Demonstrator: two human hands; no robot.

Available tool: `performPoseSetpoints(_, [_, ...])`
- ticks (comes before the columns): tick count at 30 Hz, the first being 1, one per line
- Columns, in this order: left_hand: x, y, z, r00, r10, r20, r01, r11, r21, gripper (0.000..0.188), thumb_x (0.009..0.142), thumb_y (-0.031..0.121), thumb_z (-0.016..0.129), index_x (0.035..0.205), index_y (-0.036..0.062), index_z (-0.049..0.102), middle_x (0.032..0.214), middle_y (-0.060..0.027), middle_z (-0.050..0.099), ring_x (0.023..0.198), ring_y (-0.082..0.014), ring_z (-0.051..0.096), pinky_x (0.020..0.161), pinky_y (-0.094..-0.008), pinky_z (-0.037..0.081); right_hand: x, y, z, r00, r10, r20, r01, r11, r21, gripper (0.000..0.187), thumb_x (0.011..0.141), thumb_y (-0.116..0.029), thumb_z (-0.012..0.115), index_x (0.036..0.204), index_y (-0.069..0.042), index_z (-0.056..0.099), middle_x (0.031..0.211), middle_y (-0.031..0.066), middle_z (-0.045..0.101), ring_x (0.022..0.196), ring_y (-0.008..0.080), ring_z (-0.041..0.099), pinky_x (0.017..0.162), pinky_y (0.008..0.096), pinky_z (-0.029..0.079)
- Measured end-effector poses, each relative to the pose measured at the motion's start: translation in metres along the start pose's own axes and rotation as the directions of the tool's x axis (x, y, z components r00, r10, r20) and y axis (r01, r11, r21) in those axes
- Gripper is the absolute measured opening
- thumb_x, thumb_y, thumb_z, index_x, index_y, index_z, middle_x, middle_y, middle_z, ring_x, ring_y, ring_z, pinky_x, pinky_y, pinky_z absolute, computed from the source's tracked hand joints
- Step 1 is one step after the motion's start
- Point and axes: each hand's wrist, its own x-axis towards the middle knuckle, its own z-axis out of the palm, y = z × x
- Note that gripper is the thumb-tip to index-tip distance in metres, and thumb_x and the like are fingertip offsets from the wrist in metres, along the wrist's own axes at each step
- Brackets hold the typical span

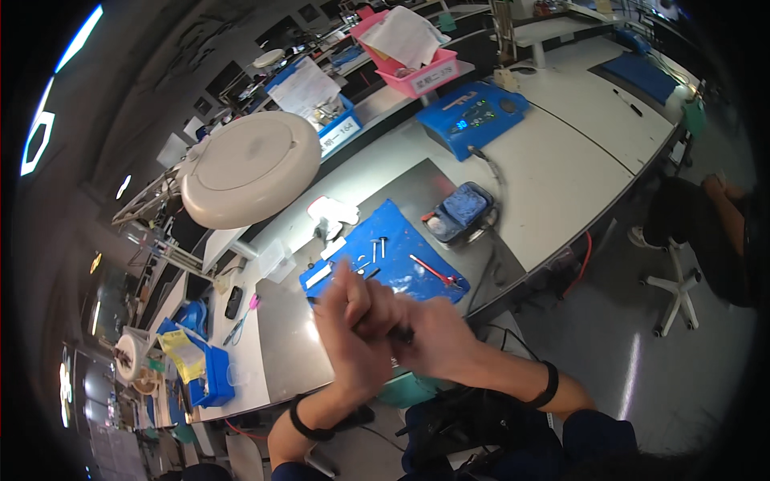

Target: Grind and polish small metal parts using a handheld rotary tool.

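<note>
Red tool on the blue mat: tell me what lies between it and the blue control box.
In the head view, a black tray holding blue material lies between the red tool and the blue control box.

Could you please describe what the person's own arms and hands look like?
The left hand and right hand are ungloved. A slim black band circles the left forearm; a similar dark band circles the right forearm. Both forearms are bare, with a dark navy sleeve above the right one.
</note>
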Motion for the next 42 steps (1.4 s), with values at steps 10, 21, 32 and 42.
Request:
performPoseSetpoints(10, [0.033, 0.057, -0.055, 0.983, 0.066, 0.170, -0.171, 0.665, 0.727, 0.078, 0.114, 0.054, 0.009, 0.062, 0.0117, 0.048, 0.062, -0.0115, 0.058, 0.087, -0.0302, 0.064, 0.088, -0.0454, 0.051, 0.005, 0.017, -0.055, 0.910, 0.197, 0.365, -0.190, 0.980, -0.054, 0.024, 0.089, -0.021, 0.074, 0.089, 0.003, 0.069, 0.063, 0.0235, 0.062, 0.065, 0.0416, 0.069, 0.059, 0.0461, 0.050])
performPoseSetpoints(21, [0.052, -0.001, -0.180, 0.957, -0.049, 0.286, -0.265, -0.551, 0.792, 0.019, 0.094, 0.020, 0.073, 0.101, 0.0026, 0.070, 0.104, -0.0156, 0.068, 0.103, -0.0364, 0.062, 0.092, -0.0464, 0.051, 0.009, 0.070, -0.045, 0.878, 0.439, 0.192, -0.430, 0.898, -0.088, 0.035, 0.089, -0.022, 0.074, 0.077, 0.007, 0.058, 0.062, 0.0241, 0.058, 0.058, 0.0419, 0.061, 0.059, 0.0475, 0.047])
performPoseSetpoints(32, [0.106, -0.033, -0.131, 0.833, -0.357, 0.423, -0.552, -0.585, 0.594, 0.018, 0.083, 0.004, 0.067, 0.097, 0.0076, 0.078, 0.108, -0.0078, 0.068, 0.117, -0.0266, 0.058, 0.112, -0.0470, 0.039, 0.011, 0.077, -0.049, 0.862, 0.471, 0.187, -0.478, 0.878, -0.007, 0.036, 0.091, -0.022, 0.074, 0.077, 0.008, 0.059, 0.062, 0.0235, 0.058, 0.053, 0.0375, 0.057, 0.057, 0.0461, 0.046])
performPoseSetpoints(42, [0.123, -0.039, -0.161, 0.890, -0.389, 0.239, -0.422, -0.503, 0.754, 0.013, 0.077, 0.006, 0.073, 0.090, 0.0071, 0.075, 0.095, -0.0096, 0.072, 0.101, -0.0310, 0.064, 0.095, -0.0449, 0.046, 0.013, 0.077, -0.054, 0.862, 0.455, 0.225, -0.466, 0.885, -0.003, 0.037, 0.092, -0.024, 0.069, 0.076, 0.007, 0.058, 0.060, 0.0282, 0.060, 0.060, 0.0476, 0.066, 0.060, 0.0526, 0.051])
